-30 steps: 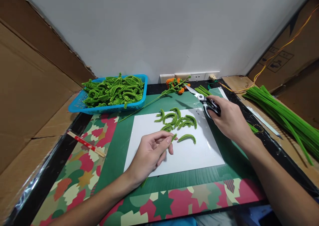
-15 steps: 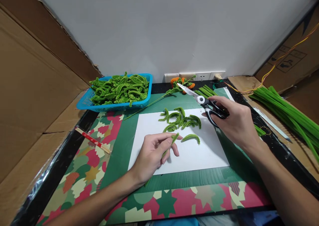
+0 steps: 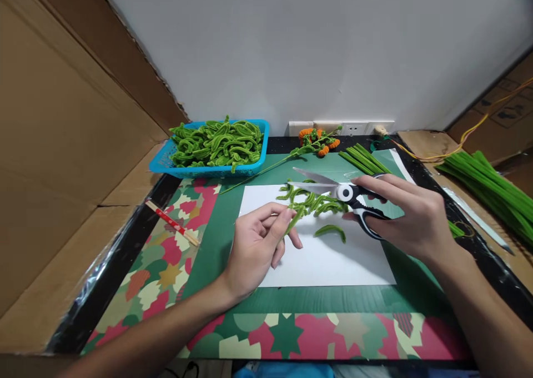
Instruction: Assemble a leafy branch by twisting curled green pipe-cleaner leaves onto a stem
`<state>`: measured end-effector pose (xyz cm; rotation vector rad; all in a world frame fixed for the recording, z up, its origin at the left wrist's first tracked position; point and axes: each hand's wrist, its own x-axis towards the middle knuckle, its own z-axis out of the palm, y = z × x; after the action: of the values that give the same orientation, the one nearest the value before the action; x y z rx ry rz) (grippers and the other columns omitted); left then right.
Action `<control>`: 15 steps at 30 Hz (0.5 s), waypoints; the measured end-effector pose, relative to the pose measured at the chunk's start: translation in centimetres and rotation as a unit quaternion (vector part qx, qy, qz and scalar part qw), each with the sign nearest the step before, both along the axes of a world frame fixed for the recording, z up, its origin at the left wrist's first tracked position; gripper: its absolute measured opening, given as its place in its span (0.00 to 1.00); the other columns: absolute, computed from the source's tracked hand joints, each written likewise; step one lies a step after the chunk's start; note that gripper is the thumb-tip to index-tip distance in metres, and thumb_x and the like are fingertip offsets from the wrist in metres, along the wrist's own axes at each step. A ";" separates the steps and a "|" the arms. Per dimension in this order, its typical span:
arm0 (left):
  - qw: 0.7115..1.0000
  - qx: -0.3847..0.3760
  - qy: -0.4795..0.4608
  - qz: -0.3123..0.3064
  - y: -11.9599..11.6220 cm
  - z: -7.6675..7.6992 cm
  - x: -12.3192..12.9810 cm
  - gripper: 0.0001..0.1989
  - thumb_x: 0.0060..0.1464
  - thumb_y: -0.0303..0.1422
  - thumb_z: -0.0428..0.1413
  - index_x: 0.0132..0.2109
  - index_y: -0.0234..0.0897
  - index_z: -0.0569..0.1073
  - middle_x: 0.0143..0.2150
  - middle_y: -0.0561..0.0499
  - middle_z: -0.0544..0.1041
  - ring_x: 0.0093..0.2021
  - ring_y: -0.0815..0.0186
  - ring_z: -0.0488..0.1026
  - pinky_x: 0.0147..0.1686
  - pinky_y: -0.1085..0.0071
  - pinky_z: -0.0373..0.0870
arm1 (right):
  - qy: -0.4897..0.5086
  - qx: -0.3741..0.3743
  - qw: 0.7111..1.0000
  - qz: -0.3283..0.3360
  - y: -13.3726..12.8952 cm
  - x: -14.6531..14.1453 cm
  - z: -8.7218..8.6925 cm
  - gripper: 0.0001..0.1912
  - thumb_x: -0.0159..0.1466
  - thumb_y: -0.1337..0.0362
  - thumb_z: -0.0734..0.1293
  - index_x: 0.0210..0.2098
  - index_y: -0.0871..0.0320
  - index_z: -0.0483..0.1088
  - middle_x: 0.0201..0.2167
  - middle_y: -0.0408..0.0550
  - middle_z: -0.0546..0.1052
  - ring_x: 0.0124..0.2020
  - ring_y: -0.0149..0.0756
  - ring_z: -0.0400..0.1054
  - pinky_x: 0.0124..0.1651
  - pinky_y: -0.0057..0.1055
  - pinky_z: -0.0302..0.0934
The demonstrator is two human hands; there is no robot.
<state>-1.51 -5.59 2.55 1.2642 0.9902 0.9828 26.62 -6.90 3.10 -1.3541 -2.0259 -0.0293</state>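
My left hand (image 3: 260, 245) pinches a green fuzzy stem (image 3: 295, 222) between thumb and forefinger above the white paper (image 3: 333, 267). The fingers of my right hand (image 3: 403, 214) are in the handles of black-and-white scissors (image 3: 345, 192). The scissor blades are parted and point left, just above the stem's upper end. Beneath and behind the blades, several short curled green pieces (image 3: 316, 203) lie on the paper. One curved piece (image 3: 331, 231) lies apart, nearer to me.
A blue basket (image 3: 204, 171) heaped with green pieces stands back left. An orange flower stem (image 3: 308, 147) lies behind the paper. Green stems (image 3: 491, 192) and a white blade-like tool (image 3: 478, 220) are at the right. Chopsticks (image 3: 172, 222) lie left.
The scissors have come down and left toward the stem in my left hand, and their blades have opened wider. The whole view has shifted a little.
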 end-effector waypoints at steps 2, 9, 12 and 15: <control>0.999 0.019 -0.019 0.029 0.0 0.2 0.0 0.16 0.69 0.43 0.62 0.41 0.34 0.78 0.24 0.51 0.80 0.12 0.78 0.62 0.13 0.82 0.51 | -0.007 0.010 1.000 0.005 -0.1 0.1 -0.3 0.19 0.69 0.65 0.72 0.58 0.49 0.77 0.42 0.47 0.84 0.36 0.40 0.79 0.39 0.32 0.72; 0.995 0.053 -0.059 0.062 0.0 0.3 -0.1 0.14 0.68 0.42 0.64 0.41 0.32 0.81 0.22 0.53 0.78 0.11 0.79 0.59 0.11 0.81 0.49 | -0.015 0.078 0.994 0.076 0.0 0.4 -1.2 0.22 0.68 0.74 0.70 0.58 0.49 0.78 0.37 0.43 0.83 0.28 0.32 0.76 0.31 0.26 0.67; 0.994 0.058 -0.066 0.068 -0.1 0.3 -0.2 0.13 0.68 0.41 0.64 0.41 0.33 0.81 0.22 0.53 0.78 0.11 0.79 0.59 0.10 0.82 0.49 | -0.027 0.082 0.993 0.075 -0.1 0.3 -1.1 0.23 0.67 0.74 0.71 0.59 0.49 0.77 0.35 0.42 0.82 0.26 0.32 0.74 0.30 0.27 0.66; 0.993 0.059 -0.067 0.071 0.0 0.3 -0.2 0.13 0.67 0.41 0.64 0.40 0.34 0.80 0.22 0.53 0.77 0.11 0.79 0.59 0.10 0.82 0.49 | -0.038 0.091 0.992 0.075 -0.2 0.3 -1.2 0.25 0.66 0.75 0.72 0.59 0.49 0.77 0.34 0.42 0.82 0.26 0.32 0.74 0.29 0.27 0.66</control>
<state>-1.69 -5.62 2.86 1.2196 0.9380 1.2361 26.89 -7.14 1.88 -1.1007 -2.1257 -0.1971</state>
